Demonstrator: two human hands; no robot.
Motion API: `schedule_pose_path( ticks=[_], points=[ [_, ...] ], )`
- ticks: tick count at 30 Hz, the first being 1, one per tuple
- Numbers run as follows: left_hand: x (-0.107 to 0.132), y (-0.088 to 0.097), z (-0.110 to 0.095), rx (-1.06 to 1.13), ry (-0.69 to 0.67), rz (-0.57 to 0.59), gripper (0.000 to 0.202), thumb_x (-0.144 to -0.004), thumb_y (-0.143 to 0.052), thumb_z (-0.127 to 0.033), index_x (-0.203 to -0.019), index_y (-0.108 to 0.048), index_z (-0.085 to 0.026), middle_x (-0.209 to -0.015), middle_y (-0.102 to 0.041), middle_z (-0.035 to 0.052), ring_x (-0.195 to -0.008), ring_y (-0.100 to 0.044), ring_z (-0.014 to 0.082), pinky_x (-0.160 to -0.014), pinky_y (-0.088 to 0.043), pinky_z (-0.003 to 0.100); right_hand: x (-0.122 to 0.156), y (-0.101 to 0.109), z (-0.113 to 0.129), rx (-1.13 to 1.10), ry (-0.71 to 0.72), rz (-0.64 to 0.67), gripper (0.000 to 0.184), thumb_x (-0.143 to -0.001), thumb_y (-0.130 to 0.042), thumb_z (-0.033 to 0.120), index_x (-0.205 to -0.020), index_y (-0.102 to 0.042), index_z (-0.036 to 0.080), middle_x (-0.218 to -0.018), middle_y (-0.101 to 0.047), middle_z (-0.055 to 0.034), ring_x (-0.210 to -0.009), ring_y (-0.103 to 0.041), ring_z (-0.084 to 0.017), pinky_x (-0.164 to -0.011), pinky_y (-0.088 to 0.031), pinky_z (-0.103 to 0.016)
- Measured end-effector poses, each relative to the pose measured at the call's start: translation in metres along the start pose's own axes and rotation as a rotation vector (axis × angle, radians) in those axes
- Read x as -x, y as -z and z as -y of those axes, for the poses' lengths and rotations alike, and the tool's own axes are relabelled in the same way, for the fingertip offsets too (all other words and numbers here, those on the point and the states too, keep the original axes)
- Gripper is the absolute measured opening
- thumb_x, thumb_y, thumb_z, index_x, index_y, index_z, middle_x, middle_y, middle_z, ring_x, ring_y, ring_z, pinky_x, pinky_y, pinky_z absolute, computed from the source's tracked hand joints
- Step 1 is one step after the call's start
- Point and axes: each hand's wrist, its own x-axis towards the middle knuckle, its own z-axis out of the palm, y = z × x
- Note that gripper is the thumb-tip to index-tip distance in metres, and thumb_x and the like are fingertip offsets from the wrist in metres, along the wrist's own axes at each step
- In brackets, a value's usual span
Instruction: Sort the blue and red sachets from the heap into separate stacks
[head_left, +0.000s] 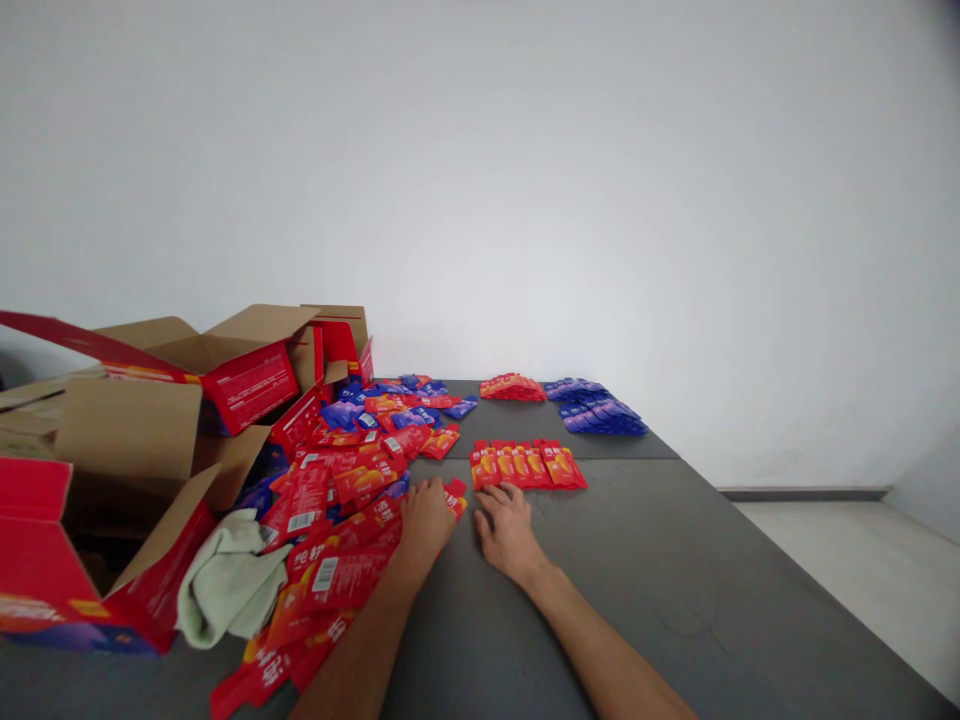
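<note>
1. A grey surface is seen running from near to far.
2. Opened cardboard boxes are piled at its left.
3. A heap of red and blue sachets is spread right of them, with a pale green cloth at its near left.
4. A row of red sachets is laid just beyond the right hand, which is rested flat, fingers slightly apart, holding nothing.
5. The left hand is laid on the heap's right edge; whether its fingers clamp a sachet cannot be told.

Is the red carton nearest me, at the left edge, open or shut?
Open: the red carton has its flaps spread outward, brown inside showing.
</note>
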Motion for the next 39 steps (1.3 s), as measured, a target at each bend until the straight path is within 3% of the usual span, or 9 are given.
schedule_pose_path(
  ticks=[4, 8, 10, 13, 19, 25, 32, 39],
  points=[
    [-0.012, 0.001, 0.007, 0.389, 0.01, -0.101, 0.032, -0.069, -0.061, -0.008, -0.101, -0.065, -0.013, -0.106, -0.069, 0.0133, -0.102, -0.062, 0.0235, -0.09, -0.044, 0.031, -0.001, 0.0, -0.001, -0.042, 0.003, -0.022, 0.034, -0.088, -0.055, 0.024, -0.12, -0.066, 0.025, -0.128, -0.064, -0.0064, -0.123, -0.045, -0.03, -0.1, -0.04, -0.046],
    [-0.016, 0.0, 0.008, 1.006, 0.1, -0.122, 0.014, -0.068, -0.066, -0.023, -0.08, -0.064, -0.016, -0.078, -0.069, 0.0041, -0.07, -0.063, 0.0175, -0.066, -0.047, 0.026, -0.002, -0.001, 0.002, -0.148, 0.019, -0.065, 0.036, -0.089, -0.055, 0.025, -0.124, -0.063, 0.023, -0.121, -0.067, -0.0083, -0.116, -0.051, -0.027, -0.1, -0.043, -0.042],
    [-0.015, -0.001, 0.004, 1.25, 0.145, -0.119, 0.019, -0.065, -0.069, -0.029, -0.076, -0.063, -0.016, -0.071, -0.067, 0.0015, -0.062, -0.06, 0.0148, -0.059, -0.046, 0.024, -0.002, -0.001, 0.005, -0.196, 0.024, -0.08, 0.037, -0.089, -0.056, 0.028, -0.126, -0.062, 0.02, -0.119, -0.067, -0.0097, -0.114, -0.053, -0.027, -0.099, -0.044, -0.041],
    [-0.01, -0.003, -0.004, 1.426, 0.191, -0.101, 0.025, -0.06, -0.073, -0.03, -0.076, -0.062, -0.014, -0.071, -0.066, 0.001, -0.059, -0.061, 0.0136, -0.056, -0.046, 0.024, -0.002, -0.002, 0.006, -0.226, 0.024, -0.108, 0.045, -0.086, -0.062, 0.033, -0.129, -0.058, 0.017, -0.121, -0.064, -0.0121, -0.114, -0.054, -0.028, -0.1, -0.045, -0.041],
    [-0.005, -0.004, -0.016, 1.536, 0.239, -0.071, 0.03, -0.058, -0.077, -0.03, -0.077, -0.061, -0.014, -0.071, -0.066, 0.002, -0.059, -0.064, 0.0148, -0.058, -0.051, 0.028, -0.002, -0.003, 0.005, -0.184, 0.076, -0.14, 0.065, -0.078, -0.072, 0.034, -0.138, -0.051, 0.018, -0.135, -0.056, -0.0124, -0.123, -0.049, -0.03, -0.106, -0.04, -0.047],
    [-0.008, -0.013, -0.015, 1.55, 0.29, -0.147, 0.033, -0.059, -0.078, -0.027, -0.083, -0.058, -0.015, -0.076, -0.067, 0.0022, -0.064, -0.066, 0.0149, -0.061, -0.055, 0.03, 0.0, 0.001, 0.013, -0.088, 0.042, -0.121, 0.061, -0.078, -0.074, 0.037, -0.133, -0.056, 0.016, -0.13, -0.059, -0.0137, -0.12, -0.05, -0.031, -0.105, -0.04, -0.048],
    [-0.01, -0.017, -0.014, 1.474, 0.291, -0.149, 0.034, -0.065, -0.075, -0.027, -0.091, -0.057, -0.016, -0.081, -0.067, 0.002, -0.07, -0.068, 0.0152, -0.066, -0.058, 0.03, 0.003, 0.001, 0.017, 0.001, 0.018, -0.102, 0.058, -0.082, -0.07, 0.038, -0.134, -0.056, 0.017, -0.133, -0.058, -0.0152, -0.121, -0.049, -0.032, -0.104, -0.04, -0.048],
    [-0.009, -0.016, -0.024, 1.485, 0.246, 0.013, 0.032, -0.079, -0.072, -0.032, -0.101, -0.059, -0.013, -0.096, -0.07, 0.0094, -0.082, -0.07, 0.0166, -0.075, -0.058, 0.031, -0.002, 0.005, 0.012, 0.034, 0.054, -0.162, 0.047, -0.089, -0.06, 0.036, -0.13, -0.059, 0.013, -0.127, -0.061, -0.0158, -0.115, -0.051, -0.03, -0.103, -0.041, -0.046]
  ],
)
